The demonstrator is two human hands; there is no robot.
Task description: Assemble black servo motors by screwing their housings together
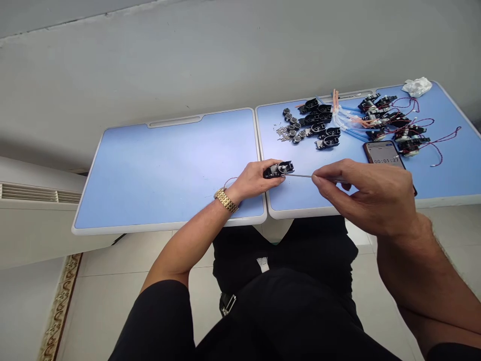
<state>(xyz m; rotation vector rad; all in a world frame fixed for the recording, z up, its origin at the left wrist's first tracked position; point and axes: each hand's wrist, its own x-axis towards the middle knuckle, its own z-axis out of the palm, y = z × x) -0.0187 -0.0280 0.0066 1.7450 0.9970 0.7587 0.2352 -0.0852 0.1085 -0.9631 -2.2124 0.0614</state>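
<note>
The right hand (pixel 366 198) covers the lower end of the smartphone (pixel 383 153) and the grip of the thin screwdriver (pixel 300 175); well left of the smartphone, the loose metal pieces (pixel 282 133) are too small to identify, and the left hand (pixel 255 180) hides part of the black housing (pixel 280 169)

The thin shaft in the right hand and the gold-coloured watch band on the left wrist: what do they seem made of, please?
The thin shaft looks like bright steel, from its silvery sheen. The gold-coloured watch band looks like polished metal, perhaps plated; its links shine.
</note>
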